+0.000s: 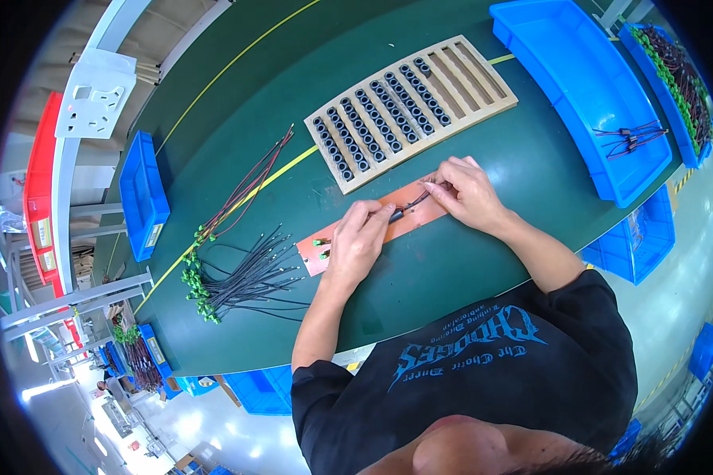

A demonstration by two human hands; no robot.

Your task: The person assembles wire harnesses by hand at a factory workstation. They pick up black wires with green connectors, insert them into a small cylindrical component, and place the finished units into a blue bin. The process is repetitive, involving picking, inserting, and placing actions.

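In front of me lies a flat copper-orange board [418, 219]. Over it, my left hand [358, 237] pinches a cable at a short black cylindrical piece [397, 214]. The dark thin cable [415, 201] runs from there to my right hand [466, 190], whose thumb and fingers are closed on its far end. Two green connectors [322, 248] show at the board's left end, beside my left hand. Whether they belong to the held cable is hidden by my left hand.
Beyond the board, a wooden rack [348, 187] holds rows of black cylindrical pieces. Black cables [249, 273] with green connectors and several red-brown cables [263, 170] lie left. A blue tray [547, 67] with small wired parts [632, 139] stands right; another blue bin [144, 198] is far left.
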